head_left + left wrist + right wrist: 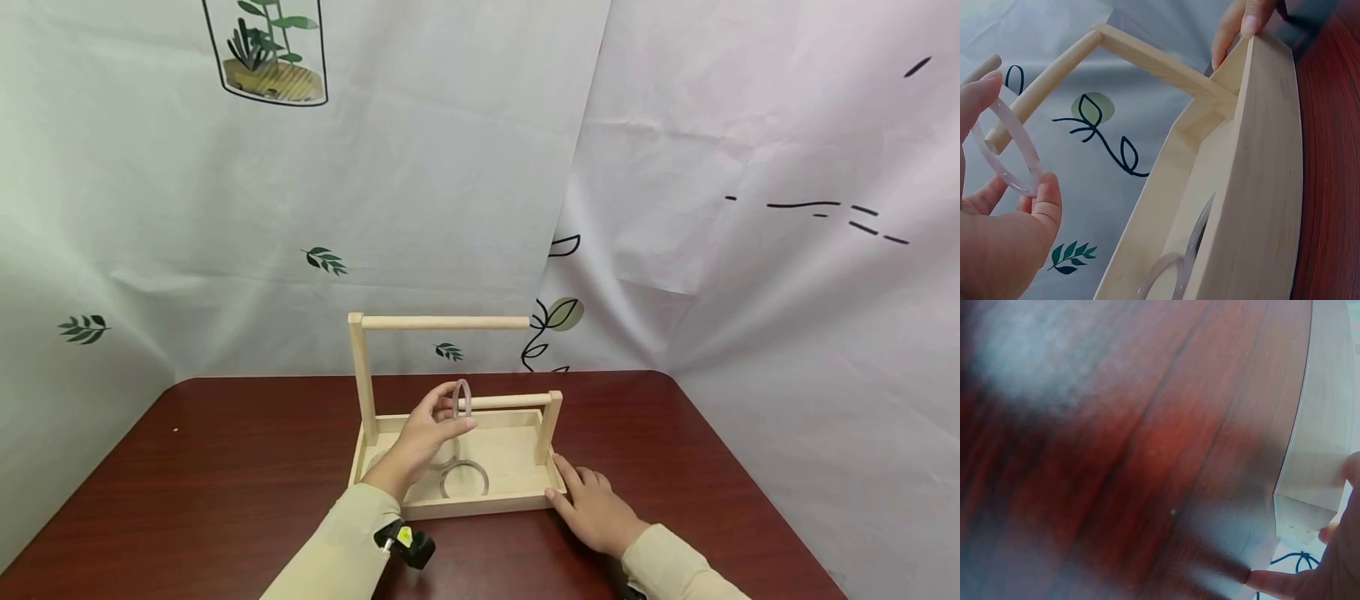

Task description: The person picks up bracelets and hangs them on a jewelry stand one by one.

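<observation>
My left hand [429,429] pinches a clear, pale bangle [462,398] between thumb and fingers at the free end of the lower rod [510,402]. In the left wrist view, the rod's tip shows within the bangle [1021,140]. The rod belongs to a light wooden bangle stand [480,505] with a tray base. Another clear bangle [442,484] lies in the tray by the front wall, with more behind it, partly covered by my left hand and wrist. My right hand [596,508] grips the tray's right end, thumb at the front corner.
A taller post [362,379] at the tray's left carries a longer upper rod [446,322], which holds no bangle. The stand sits on a dark red wooden table [187,467]. White printed cloth [450,183] hangs behind the table.
</observation>
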The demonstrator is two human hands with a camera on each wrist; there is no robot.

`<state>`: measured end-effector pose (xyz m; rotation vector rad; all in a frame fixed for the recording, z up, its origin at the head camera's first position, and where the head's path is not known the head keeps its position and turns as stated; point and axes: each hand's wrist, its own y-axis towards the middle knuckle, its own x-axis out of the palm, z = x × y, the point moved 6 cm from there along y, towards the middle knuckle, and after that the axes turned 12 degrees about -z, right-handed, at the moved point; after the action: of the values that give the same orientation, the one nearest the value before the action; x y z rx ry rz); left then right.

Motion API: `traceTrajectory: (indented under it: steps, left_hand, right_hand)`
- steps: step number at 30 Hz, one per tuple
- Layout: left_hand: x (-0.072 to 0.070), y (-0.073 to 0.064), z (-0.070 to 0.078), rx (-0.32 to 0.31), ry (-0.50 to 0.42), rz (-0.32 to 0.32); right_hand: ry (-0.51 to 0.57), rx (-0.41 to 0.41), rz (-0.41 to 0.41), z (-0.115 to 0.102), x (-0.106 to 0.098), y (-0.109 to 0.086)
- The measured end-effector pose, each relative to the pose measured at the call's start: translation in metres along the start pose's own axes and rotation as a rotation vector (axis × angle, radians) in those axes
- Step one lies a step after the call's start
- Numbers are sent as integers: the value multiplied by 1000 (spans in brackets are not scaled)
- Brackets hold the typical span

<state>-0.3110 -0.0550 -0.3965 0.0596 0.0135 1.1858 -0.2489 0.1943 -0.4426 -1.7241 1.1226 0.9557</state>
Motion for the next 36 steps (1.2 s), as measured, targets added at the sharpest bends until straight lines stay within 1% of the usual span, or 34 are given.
traceTrajectory:
  steps: [6, 10, 13, 20, 23, 27, 34, 36]
  left_hand:
    - [5, 5, -3, -2, -64, 27]
    - [7, 9, -5, -6, -91, 34]
    - [11, 10, -6, -1, -125, 24]
    - [22, 14, -8, 23, -277, -21]
    - [25, 15, -8, 37, -325, -29]
    - [29, 19, -10, 46, -366, -26]
    - [38, 25, -13, 42, -440, -14]
    - [40, 25, -12, 47, -442, -14]
  right_hand:
    - [-7, 4, 0, -1, 0, 0]
    - [-11, 4, 4, -1, -1, -1]
    - [-12, 3, 5, -1, -1, -1]
    - [-11, 3, 6, 0, -1, -1]
    - [-9, 3, 6, 0, 0, 0]
    - [-12, 4, 7, 0, 0, 0]
    - [-10, 8, 6, 0, 0, 0]
    - [-11, 7, 9, 0, 0, 0]
